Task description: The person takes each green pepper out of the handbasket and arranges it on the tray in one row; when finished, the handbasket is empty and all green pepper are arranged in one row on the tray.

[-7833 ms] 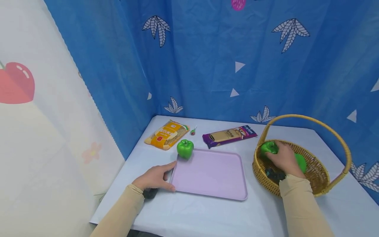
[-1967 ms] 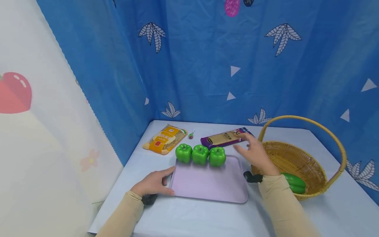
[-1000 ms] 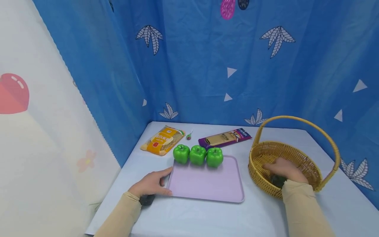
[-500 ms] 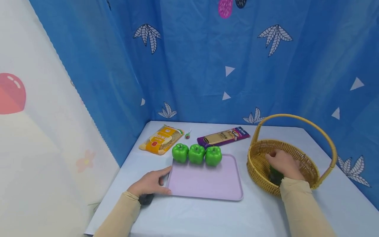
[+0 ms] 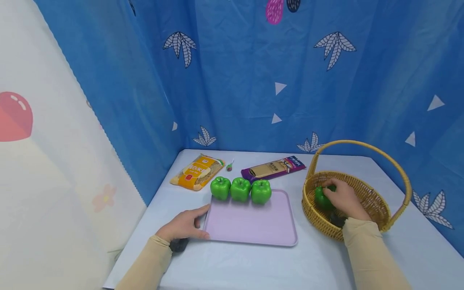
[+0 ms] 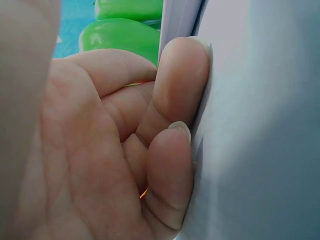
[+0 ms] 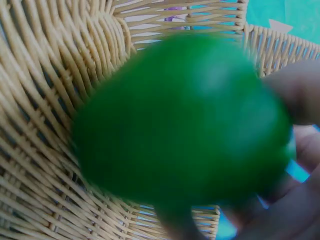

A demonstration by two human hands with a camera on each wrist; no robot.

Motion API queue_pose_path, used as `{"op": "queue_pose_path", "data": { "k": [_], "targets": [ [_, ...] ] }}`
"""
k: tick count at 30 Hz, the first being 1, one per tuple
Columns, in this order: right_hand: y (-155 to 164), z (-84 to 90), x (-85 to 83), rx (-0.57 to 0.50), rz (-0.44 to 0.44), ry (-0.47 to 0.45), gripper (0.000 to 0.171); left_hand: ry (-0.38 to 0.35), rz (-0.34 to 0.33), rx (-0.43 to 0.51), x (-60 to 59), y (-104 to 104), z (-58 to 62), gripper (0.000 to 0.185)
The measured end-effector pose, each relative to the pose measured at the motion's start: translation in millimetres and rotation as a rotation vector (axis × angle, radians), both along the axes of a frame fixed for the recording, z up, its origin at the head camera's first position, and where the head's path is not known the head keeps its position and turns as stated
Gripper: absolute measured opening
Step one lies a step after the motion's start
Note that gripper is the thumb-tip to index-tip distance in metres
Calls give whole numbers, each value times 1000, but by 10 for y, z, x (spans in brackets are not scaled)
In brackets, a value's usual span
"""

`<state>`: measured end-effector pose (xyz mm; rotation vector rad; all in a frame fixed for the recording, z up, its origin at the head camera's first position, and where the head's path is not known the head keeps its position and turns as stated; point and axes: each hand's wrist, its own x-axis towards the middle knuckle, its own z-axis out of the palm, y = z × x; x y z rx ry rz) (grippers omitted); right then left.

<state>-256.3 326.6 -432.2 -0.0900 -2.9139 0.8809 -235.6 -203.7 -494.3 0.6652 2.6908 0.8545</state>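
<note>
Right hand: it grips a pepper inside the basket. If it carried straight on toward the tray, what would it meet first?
Probably the basket wall: the right hand and its pepper sit below the rim, so it blocks the way toward the tray.

A green vegetable (image 7: 185, 125) fills most of the right wrist view, blurred (its exact kind is hard to tell). Fingers (image 7: 295, 97) of the right hand (image 7: 280, 210) curl round its right side and underneath. Behind and below it runs the woven wall of a wicker basket (image 7: 45, 90), close to the vegetable.
</note>
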Motion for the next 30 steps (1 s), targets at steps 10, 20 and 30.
{"op": "queue_pose_path", "data": {
  "k": [10, 20, 30],
  "targets": [
    [22, 9, 29, -46, -7, -34, 52, 11, -10, -2, -9, 14, -14, 106],
    [78, -53, 22, -48, 33, -71, 76, 10, -10, -8, -28, 25, -27, 107],
    [102, 34, 22, -50, 54, -56, 72, 10, -16, 10, -16, 42, -18, 106]
  ]
}}
